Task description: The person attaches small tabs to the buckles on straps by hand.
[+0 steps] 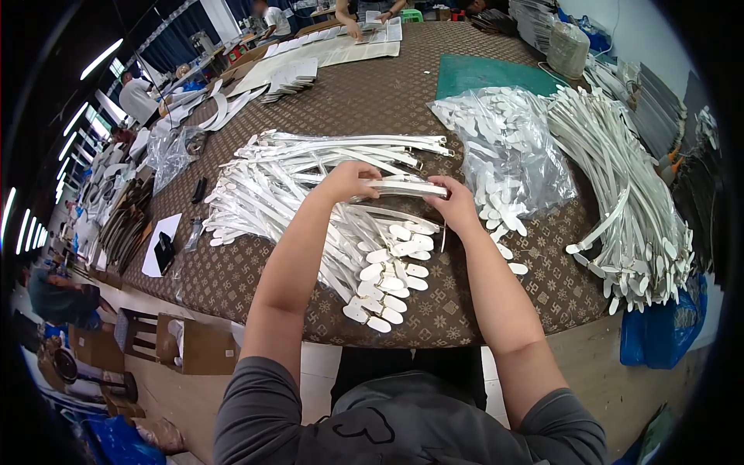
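Note:
Both my hands hold a short stack of white belts (407, 187) between them, over the middle of the table. My left hand (353, 182) has its fingers closed round the stack's left end. At the right end, my right hand (455, 205) pinches it between thumb and fingers. Beneath and to the left lies a wide pile of white belts (260, 186), some with metal buckles (446, 147) at their ends. White oval tags (380, 298) fan out at the pile's near side.
A clear plastic bag (504, 132) of white tags lies right of the pile. Further right is a big bundle of white belts (628, 201). A green mat (496, 75) lies behind. At left are a phone (163, 252) and paper (151, 263). A person's hands (355, 29) work at the far edge.

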Action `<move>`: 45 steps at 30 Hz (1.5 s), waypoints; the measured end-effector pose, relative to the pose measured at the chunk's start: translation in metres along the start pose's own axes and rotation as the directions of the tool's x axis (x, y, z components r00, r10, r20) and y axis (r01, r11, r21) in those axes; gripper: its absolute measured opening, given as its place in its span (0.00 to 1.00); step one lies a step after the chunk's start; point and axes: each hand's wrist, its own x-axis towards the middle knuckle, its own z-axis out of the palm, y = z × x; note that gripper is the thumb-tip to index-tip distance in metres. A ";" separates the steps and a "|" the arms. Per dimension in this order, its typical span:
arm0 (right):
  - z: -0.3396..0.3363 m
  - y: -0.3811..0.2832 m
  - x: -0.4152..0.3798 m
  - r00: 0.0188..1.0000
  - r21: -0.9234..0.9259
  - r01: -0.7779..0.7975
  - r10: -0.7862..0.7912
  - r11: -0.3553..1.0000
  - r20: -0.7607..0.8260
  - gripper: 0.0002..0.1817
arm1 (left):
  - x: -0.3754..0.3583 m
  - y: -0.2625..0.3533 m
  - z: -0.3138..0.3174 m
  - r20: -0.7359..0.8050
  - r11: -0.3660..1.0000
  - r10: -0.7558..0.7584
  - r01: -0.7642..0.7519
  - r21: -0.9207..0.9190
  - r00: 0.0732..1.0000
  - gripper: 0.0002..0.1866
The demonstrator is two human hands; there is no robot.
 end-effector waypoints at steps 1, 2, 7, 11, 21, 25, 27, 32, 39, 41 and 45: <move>0.000 0.000 0.002 0.998 0.065 -0.047 0.049 0.997 -0.036 0.19 | -0.001 -0.002 -0.003 0.000 1.000 0.000 0.000 -0.001 1.000 0.21; -0.002 0.001 0.003 0.998 0.063 -0.048 0.050 0.997 -0.035 0.19 | -0.002 -0.003 -0.007 0.008 0.998 -0.051 0.051 -0.030 0.999 0.21; -0.003 0.004 0.007 0.983 0.203 -0.178 0.184 0.963 -0.010 0.15 | 0.004 -0.008 -0.011 0.037 0.985 -0.162 0.164 -0.057 0.986 0.23; 0.000 0.006 0.007 0.985 0.280 -0.145 0.165 0.949 -0.050 0.16 | 0.008 -0.010 -0.005 0.081 0.997 -0.044 0.039 0.064 0.996 0.20; 0.005 0.021 0.009 0.982 0.240 -0.122 0.153 0.963 -0.114 0.19 | 0.027 -0.005 0.007 0.134 0.997 0.017 -0.026 0.066 0.991 0.16; 0.007 0.024 0.011 0.978 0.294 -0.116 0.161 0.949 -0.132 0.19 | 0.035 0.009 0.016 0.110 0.973 0.110 -0.130 0.193 0.988 0.13; 0.007 0.021 0.011 0.977 0.285 -0.123 0.166 0.951 -0.134 0.19 | 0.038 0.017 0.021 0.101 0.978 0.095 -0.111 0.174 0.990 0.13; 0.009 0.023 0.011 0.978 0.201 -0.042 0.081 0.979 -0.192 0.19 | 0.057 0.025 0.038 0.123 0.984 0.144 -0.129 -0.122 0.982 0.13; 0.009 0.039 0.015 0.982 0.182 -0.020 0.053 0.983 -0.180 0.20 | 0.063 0.027 0.031 0.197 0.986 0.139 -0.117 -0.122 0.970 0.17; 0.010 0.038 0.016 0.987 0.186 -0.048 0.075 0.981 -0.140 0.21 | 0.056 0.019 0.017 0.201 0.989 0.129 -0.111 -0.099 0.971 0.18; 0.008 0.031 0.011 0.981 -0.059 0.061 -0.070 0.996 -0.182 0.23 | 0.041 0.001 -0.003 0.237 0.999 0.026 -0.034 0.031 0.971 0.17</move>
